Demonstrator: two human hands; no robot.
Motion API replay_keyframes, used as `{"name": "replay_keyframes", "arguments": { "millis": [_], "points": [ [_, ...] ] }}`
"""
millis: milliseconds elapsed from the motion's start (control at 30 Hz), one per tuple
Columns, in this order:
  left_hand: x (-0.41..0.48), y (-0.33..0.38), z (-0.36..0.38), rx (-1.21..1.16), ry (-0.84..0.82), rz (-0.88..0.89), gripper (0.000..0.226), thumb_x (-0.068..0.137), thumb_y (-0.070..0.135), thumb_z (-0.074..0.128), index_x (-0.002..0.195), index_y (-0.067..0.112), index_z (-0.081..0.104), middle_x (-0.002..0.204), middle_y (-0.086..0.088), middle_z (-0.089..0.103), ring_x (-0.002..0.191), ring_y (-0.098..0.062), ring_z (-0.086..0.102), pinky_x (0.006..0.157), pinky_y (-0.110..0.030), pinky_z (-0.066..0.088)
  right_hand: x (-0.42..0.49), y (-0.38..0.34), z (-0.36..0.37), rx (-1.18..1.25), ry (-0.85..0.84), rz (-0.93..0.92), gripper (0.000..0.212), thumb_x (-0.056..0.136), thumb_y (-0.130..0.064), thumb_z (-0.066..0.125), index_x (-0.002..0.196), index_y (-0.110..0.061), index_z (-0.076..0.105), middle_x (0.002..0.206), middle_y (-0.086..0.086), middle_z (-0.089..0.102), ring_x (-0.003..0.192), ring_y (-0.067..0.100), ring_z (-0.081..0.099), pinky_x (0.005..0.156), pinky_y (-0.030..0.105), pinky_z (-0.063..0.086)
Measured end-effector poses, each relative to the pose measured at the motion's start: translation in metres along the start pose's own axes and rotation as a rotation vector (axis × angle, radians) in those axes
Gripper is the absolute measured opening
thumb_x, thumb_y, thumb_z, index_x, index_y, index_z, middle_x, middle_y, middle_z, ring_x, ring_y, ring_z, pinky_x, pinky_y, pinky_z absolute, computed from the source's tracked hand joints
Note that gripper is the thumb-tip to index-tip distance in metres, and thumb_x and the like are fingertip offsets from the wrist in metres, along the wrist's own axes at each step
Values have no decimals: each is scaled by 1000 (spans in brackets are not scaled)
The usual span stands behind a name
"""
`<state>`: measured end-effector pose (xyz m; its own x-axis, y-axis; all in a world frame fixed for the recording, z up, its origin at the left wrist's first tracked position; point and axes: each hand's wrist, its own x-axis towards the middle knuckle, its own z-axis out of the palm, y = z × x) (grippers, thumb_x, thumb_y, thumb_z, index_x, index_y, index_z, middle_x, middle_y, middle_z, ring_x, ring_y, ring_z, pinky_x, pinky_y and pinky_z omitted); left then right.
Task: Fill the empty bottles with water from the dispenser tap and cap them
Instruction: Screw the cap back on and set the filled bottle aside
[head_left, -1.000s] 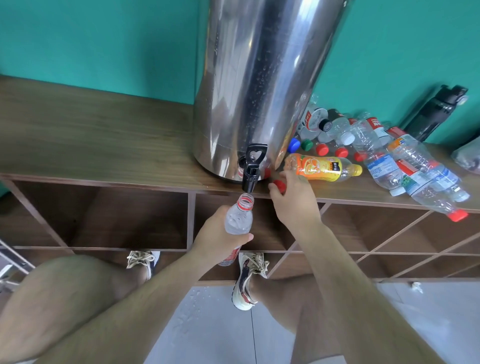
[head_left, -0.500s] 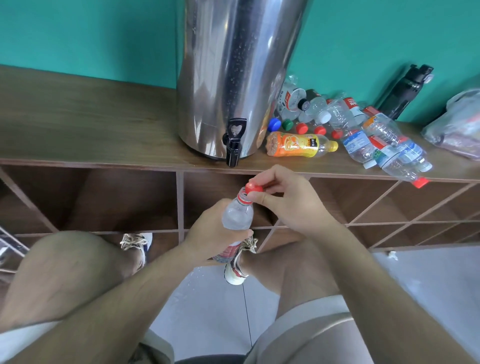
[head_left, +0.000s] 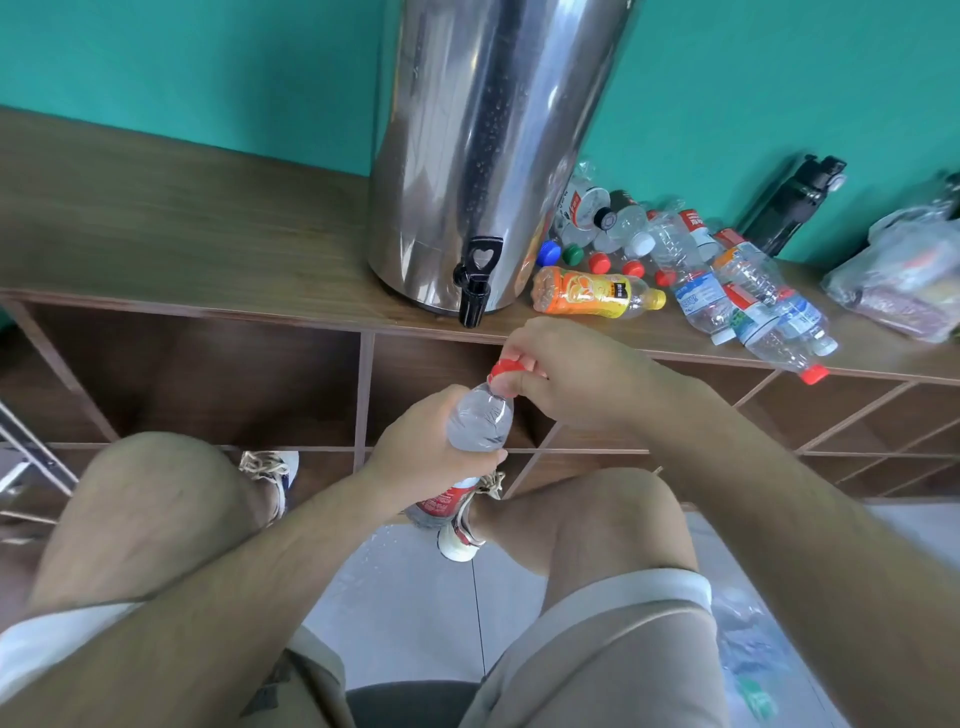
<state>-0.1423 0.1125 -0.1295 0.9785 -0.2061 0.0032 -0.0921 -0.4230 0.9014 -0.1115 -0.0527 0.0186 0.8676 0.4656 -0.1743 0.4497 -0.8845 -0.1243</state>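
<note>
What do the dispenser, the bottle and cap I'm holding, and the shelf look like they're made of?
Dispenser: polished metal, probably stainless steel, given its mirror reflections. Bottle: clear glossy plastic; you see through it. Cap: opaque red, likely plastic. Shelf: wood or laminate, matte, with brown grain lines.

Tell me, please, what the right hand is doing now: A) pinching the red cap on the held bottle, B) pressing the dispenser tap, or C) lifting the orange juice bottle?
A: the right hand pinches the red cap atop the water bottle that the left hand grips.
</note>
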Motion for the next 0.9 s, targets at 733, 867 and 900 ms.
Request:
{"name": "replay_keyframes", "arguments": {
  "millis": [733, 867, 900],
  "points": [
    [-22, 64, -46, -143, 25, 148, 47, 78, 23, 88, 114, 35, 61, 103, 17, 71, 100, -2, 68, 82, -18, 53, -1, -23, -48, -392, 455, -327, 63, 104, -59, 30, 61, -15, 45, 61, -3, 49, 56, 15, 43, 52, 30, 27],
    [-24, 85, -84, -91, 18, 221, 42, 75, 16, 84, 109, 25, 61, 98, 5, 72, 96, -15, 71, 86, -35, 58, 12, -33, -79, -335, 544, -580, 53, 101, -55, 32, 65, -19, 46, 65, -4, 49, 63, 17, 46, 56, 29, 24],
    [-25, 89, -92, -87, 44, 222, 40, 77, 14, 84, 108, 23, 61, 97, 3, 72, 94, -16, 71, 84, -36, 59, 16, -44, -85, -287, 526, -523, 56, 99, -55, 30, 61, -18, 47, 61, -2, 48, 60, 18, 47, 56, 29, 25]
  ]
}}
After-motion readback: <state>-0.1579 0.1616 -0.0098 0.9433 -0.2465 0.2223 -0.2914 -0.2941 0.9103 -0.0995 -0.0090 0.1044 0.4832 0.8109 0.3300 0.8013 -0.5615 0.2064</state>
